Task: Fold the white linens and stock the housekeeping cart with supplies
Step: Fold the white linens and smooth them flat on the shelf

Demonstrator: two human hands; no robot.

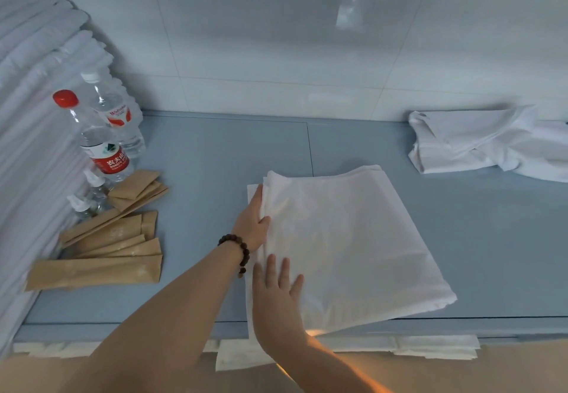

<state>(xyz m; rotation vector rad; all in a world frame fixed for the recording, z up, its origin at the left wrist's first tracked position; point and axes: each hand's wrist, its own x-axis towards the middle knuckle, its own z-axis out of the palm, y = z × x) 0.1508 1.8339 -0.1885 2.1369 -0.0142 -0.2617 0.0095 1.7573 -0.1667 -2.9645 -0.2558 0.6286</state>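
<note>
Head view: red-cap water bottle (98, 143) at the counter's (215, 152) left edge had a red label w/ "农夫山" and "NONGFU". The white-cap bottle (116, 116) just behind it had a red-and-white label, lettering too blurred to be sure. Two small spray bottles (92, 182) and brown paper packets (113, 239) lay beside them, print unreadable.

Folded white linen (353, 239) lay flat at the centre, its near corner reaching the front edge. Left hand (250, 223), w/ a bead bracelet (238, 246), lay against the linen's left edge, fingers straight, thumb on top of the cloth. Right hand (276, 291) lay flat on the near-left corner, fingers spread.

Stacked white linens (30, 116) rose along the left edge. A crumpled white linen (485, 143) sat at the back right.
</note>
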